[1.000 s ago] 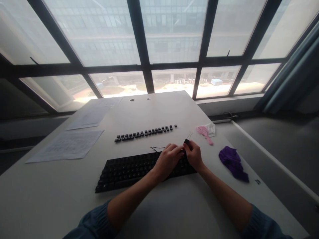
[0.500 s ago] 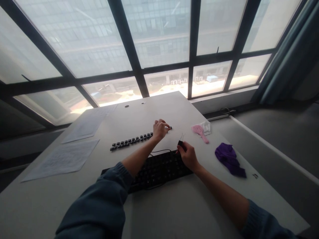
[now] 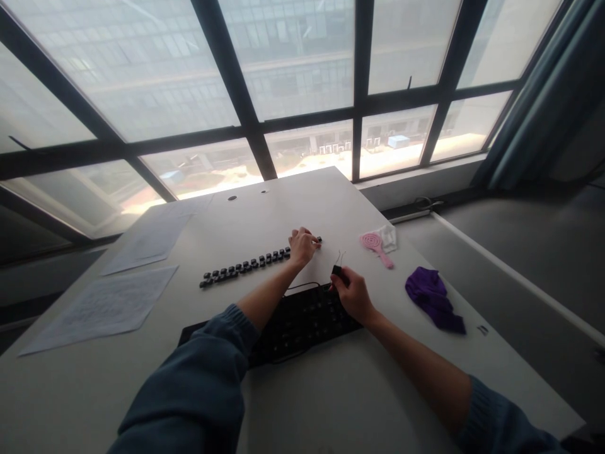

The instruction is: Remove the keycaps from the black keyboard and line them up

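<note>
Left hand at the keycap row, right hand gripping a wire-pronged tool

Observed from beside the white table point(image 3: 350, 391): a black keyboard point(image 3: 309, 318) lies in front of the person, its left part mostly hidden by the left forearm and blue sleeve point(image 3: 189, 378). A thin cable point(image 3: 305, 285) runs along its far edge.

Right hand point(image 3: 352, 295): closed on a small black wire-pronged tool point(image 3: 337, 270), held over the right far part of the keyboard, two thin prongs pointing up and away from the person.

Left hand point(image 3: 303, 246): reaches beyond the keyboard to the right end of a double row of loose black keycaps point(image 3: 246, 267). Fingers bent, tips at the last dark cap; I cannot tell whether they grip it.

Right side of table: pink hairbrush point(image 3: 372, 242) overlapping a crumpled white item point(image 3: 389, 237); nearer the person, a purple cloth point(image 3: 431, 296). Left side: printed sheets point(image 3: 104, 309), lying flat.
</note>
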`<state>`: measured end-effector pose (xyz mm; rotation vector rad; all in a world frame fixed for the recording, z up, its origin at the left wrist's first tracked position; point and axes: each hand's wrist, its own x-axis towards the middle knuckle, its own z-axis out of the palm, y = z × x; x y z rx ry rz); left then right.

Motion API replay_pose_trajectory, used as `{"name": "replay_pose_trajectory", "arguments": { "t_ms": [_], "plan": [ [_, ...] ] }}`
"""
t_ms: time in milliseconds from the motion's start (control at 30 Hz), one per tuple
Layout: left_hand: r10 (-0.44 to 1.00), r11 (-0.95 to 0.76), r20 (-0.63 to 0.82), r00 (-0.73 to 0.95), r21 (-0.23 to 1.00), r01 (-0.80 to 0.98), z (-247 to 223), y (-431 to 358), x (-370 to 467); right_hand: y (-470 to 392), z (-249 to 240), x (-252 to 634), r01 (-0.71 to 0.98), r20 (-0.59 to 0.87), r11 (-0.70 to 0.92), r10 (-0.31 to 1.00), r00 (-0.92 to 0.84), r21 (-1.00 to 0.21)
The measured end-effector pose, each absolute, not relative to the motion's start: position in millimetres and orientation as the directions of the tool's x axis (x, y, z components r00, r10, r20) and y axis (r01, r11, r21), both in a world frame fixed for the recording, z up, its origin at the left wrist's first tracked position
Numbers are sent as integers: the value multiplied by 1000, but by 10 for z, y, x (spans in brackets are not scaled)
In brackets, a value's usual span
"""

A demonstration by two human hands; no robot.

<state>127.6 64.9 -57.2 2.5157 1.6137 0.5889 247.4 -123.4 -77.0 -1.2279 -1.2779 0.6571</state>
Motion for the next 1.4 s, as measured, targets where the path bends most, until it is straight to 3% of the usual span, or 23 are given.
{"name": "replay_pose_trajectory", "arguments": {
  "t_ms": [367, 533, 667, 833, 1200, 1400],
  "plan": [
    [879, -447, 316, 358, 283, 849, -273, 553, 1169, -1216, -786, 2481, 175, 331, 290, 897, 294, -941],
    [830, -548, 301, 469, 289, 785, 16, 124, 1040, -1186, -806, 2554, 188, 324, 270, 862, 390, -944],
    [773, -633, 257, 580, 363, 684, 38, -442, 945, -1180, -814, 2637, 208, 346, 290, 879, 329, -934],
    [777, -613, 218, 591, 476, 630, -182, -916, 876, -1209, -783, 2663, 291, 417, 352, 886, 203, -890],
    [830, -523, 194, 523, 597, 608, -542, -1070, 843, -1165, -742, 2614, 366, 384, 326, 918, 97, -872],
    [833, -523, 212, 510, 601, 604, -540, -1125, 854, -1180, -734, 2651, 428, 380, 361, 924, -44, -829]
  ]
}}
